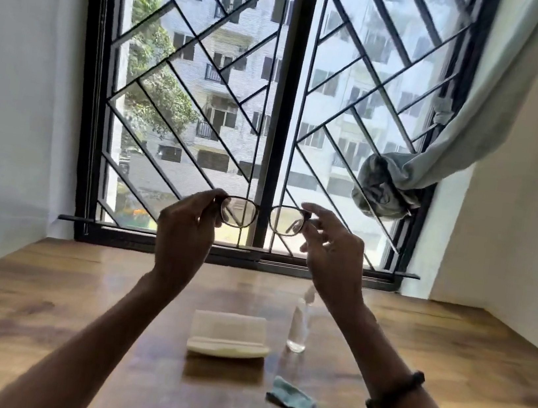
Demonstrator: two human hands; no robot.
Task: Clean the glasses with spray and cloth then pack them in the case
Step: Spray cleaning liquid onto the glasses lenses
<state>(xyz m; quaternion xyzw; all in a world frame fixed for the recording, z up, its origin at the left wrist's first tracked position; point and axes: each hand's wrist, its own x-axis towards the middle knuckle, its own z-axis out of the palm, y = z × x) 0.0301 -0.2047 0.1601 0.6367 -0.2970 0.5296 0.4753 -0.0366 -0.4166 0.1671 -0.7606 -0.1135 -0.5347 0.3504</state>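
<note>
I hold dark-framed glasses [264,217] up in front of the window, lenses facing me. My left hand [184,230] pinches the frame's left end, and my right hand [330,247] pinches the right end with its other fingers spread. Below them on the wooden table [36,326], a cream glasses case [228,334] lies open. A small clear spray bottle [300,322] stands just right of the case. A crumpled teal cloth [292,399] lies in front of the bottle, nearer to me.
A barred window [285,102] fills the wall behind the table. A pale curtain [459,144] is knotted at the window's right side. White walls close in the table on the left and right.
</note>
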